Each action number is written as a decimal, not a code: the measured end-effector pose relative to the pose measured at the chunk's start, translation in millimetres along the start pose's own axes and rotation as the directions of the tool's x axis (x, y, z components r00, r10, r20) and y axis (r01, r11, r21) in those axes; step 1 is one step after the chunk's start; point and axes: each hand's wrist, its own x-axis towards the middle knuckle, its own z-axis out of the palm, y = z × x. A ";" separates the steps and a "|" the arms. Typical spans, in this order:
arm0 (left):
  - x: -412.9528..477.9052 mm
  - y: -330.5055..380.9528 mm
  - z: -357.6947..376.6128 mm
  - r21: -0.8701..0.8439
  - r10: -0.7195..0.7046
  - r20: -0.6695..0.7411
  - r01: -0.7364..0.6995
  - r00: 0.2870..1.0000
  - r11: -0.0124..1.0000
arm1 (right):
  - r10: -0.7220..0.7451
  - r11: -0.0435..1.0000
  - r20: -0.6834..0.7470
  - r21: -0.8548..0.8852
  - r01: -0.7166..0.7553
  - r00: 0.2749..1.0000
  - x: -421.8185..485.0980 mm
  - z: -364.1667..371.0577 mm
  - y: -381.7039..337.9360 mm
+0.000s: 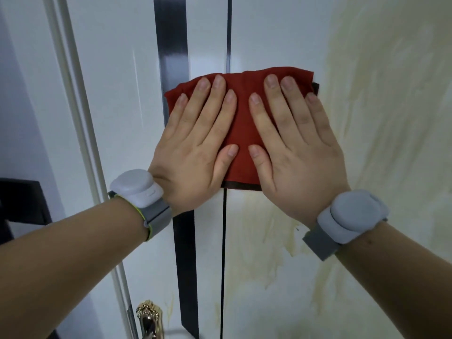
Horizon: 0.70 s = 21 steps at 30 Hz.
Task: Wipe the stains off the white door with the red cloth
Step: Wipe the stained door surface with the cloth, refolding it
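While a gold handle sits at the lower left edge of the white door, the left hand lies flat with fingers spread on the red cloth, pressing it against the door's middle. The right hand presses flat beside it, fingers straight. Yellowish stains streak the door's right side.

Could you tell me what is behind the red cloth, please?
The white door and its thin black line run behind the red cloth; stains there, if any, are hidden.
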 end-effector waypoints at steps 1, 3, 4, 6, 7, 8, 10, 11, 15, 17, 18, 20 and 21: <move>3.7 -2.8 -1.7 0.000 0.012 0.007 -0.012 1.000 1.000 | 0.008 1.000 0.001 0.003 -0.008 1.000 1.7 -0.7 1.0; 12.3 -8.5 -4.8 0.017 0.052 0.008 -0.052 0.999 0.998 | 0.021 1.000 -0.001 -0.001 -0.021 1.000 5.7 -1.4 2.7; 16.2 -9.8 -5.3 0.028 0.065 0.004 -0.065 0.998 0.997 | 0.026 1.000 0.001 -0.005 -0.026 1.000 7.9 -1.4 2.8; 18.8 -9.6 -4.2 0.035 0.067 0.002 -0.067 0.998 0.997 | 0.034 0.999 0.011 -0.008 -0.034 0.999 8.9 -0.3 1.7; 19.3 -8.0 -3.7 0.042 0.054 -0.005 -0.054 0.999 0.998 | 0.039 0.999 0.010 -0.014 -0.039 0.999 9.2 -0.8 1.6; 17.3 -5.6 -2.3 0.050 0.033 -0.008 -0.033 0.999 0.998 | 0.043 0.999 0.012 -0.022 -0.043 0.999 7.8 -0.2 0.7; 9.6 -0.1 1.1 0.053 0.004 -0.015 -0.003 1.000 0.999 | 0.043 0.999 0.015 -0.028 -0.043 0.999 1.8 1.7 -1.3; 4.9 2.7 3.2 0.051 0.001 -0.017 0.000 1.000 0.999 | 0.045 0.999 0.014 -0.027 -0.045 0.999 -2.2 2.6 -2.7; -19.0 13.9 12.7 0.038 -0.010 -0.010 0.010 1.000 0.999 | 0.052 0.999 0.008 -0.012 -0.052 0.999 -26.9 9.9 -11.8; -29.3 19.3 15.3 0.037 -0.012 -0.009 0.012 1.000 0.999 | 0.045 0.999 0.018 -0.015 -0.045 0.999 -37.2 10.9 -14.8; -34.0 21.9 16.9 0.031 -0.011 -0.007 0.011 1.000 0.999 | 0.040 0.999 0.031 -0.017 -0.040 0.999 -42.3 11.8 -15.8; -44.7 28.2 20.2 0.021 -0.015 0.003 0.015 1.000 1.000 | 0.043 0.999 0.063 -0.019 -0.042 0.997 -53.6 13.1 -19.6; -51.0 30.8 21.6 0.014 -0.015 0.006 0.015 1.000 1.000 | 0.045 0.999 0.073 -0.012 -0.044 0.996 -60.2 14.0 -22.0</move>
